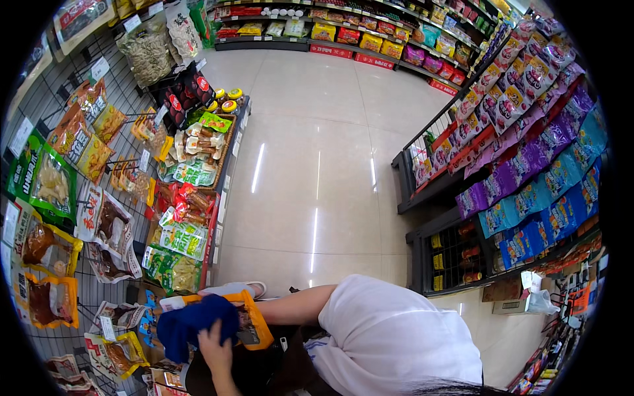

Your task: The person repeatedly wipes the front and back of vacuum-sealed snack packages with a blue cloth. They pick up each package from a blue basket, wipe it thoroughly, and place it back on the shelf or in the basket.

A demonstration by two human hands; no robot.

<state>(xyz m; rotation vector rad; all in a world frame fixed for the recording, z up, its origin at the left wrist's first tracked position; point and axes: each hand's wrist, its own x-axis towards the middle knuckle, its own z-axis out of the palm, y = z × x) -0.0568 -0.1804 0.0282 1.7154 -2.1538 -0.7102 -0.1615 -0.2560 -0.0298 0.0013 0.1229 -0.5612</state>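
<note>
My left hand (pixel 216 346) is at the lower left, its fingers gripping a dark blue cloth (pixel 200 321). The cloth lies bunched over an orange-edged food package (pixel 257 321), whose clear window shows dark contents. Part of this package is hidden by the cloth. I cannot make out my right hand. Beside the package are a bare leg (pixel 297 302), white clothing (pixel 396 336) and a light shoe (pixel 257 288).
Hanging packaged foods (pixel 116 222) line the wire rack at left, above a low display with a wicker basket (pixel 229 148). Snack packets (pixel 525 198) hang on the right rack. Stocked shelves (pixel 346 44) stand across the tiled floor (pixel 307 173).
</note>
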